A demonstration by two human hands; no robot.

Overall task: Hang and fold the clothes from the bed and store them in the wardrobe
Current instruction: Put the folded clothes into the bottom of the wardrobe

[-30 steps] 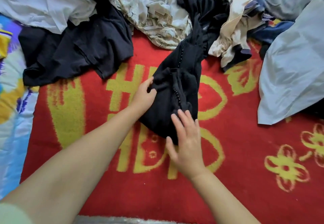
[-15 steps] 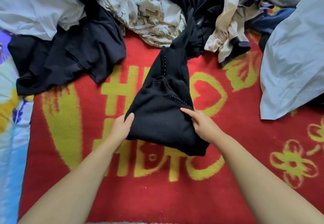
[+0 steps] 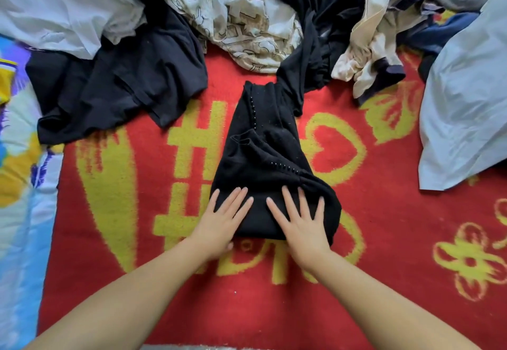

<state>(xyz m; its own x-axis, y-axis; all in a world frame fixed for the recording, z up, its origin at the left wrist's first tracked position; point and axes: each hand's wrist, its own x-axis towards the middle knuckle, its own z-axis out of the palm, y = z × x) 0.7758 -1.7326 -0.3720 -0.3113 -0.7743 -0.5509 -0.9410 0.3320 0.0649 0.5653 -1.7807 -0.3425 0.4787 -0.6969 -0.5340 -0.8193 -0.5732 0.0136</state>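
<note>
Head view: left hand (image 3: 223,222) and right hand (image 3: 300,220), fingers flat, grasping nothing, press black garment (image 3: 263,163) on red blanket (image 3: 384,281); folding underway, next likely freeing its far end from pile.

I'm scanning for writing and the only candidate is the red blanket (image 3: 384,281): big yellow woven strokes run across its middle, looking like a large character, but the black garment (image 3: 263,157) lies over the centre of it and I can't read it. Beside it I see yellow heart and flower motifs, not lettering. No labels, brands or numbers I can make out on any of the clothes.
</note>
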